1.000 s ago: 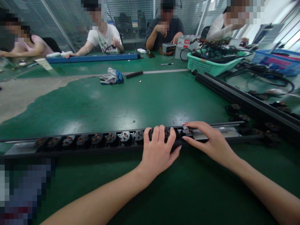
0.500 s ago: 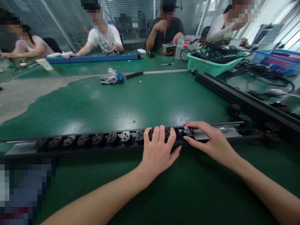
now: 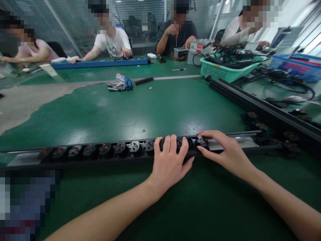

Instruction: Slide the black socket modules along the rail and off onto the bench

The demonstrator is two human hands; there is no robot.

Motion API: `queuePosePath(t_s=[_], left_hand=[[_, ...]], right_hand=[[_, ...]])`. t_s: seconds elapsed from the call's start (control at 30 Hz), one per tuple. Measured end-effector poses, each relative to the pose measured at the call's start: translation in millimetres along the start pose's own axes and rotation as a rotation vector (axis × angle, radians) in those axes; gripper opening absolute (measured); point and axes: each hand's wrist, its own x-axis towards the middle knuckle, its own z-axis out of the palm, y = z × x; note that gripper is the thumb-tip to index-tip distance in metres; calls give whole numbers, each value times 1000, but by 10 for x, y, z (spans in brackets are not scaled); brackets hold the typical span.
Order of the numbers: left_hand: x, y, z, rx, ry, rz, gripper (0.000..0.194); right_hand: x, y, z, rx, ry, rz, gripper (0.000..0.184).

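Pinching a black socket (image 3: pixel 203 141), right hand (image 3: pixel 227 147) narrowly parted; left hand (image 3: pixel 168 160) spread across rail (image 3: pixel 100 162).

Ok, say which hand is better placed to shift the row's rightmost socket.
Probably the right hand: its thumb and forefinger bracket that socket, while the left hand lies over others farther left along the black rail.

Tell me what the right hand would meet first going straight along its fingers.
Past the socket between its thumb and forefinger, the right hand would likely meet the left hand; depth is unclear.
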Motion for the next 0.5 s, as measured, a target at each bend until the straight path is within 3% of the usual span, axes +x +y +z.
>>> queuePosePath(t_s=[0.5], left_hand=[[-9,1,9,7,0,6,48]], right_hand=[[-3,14,-3,-43,29,-2,31]])
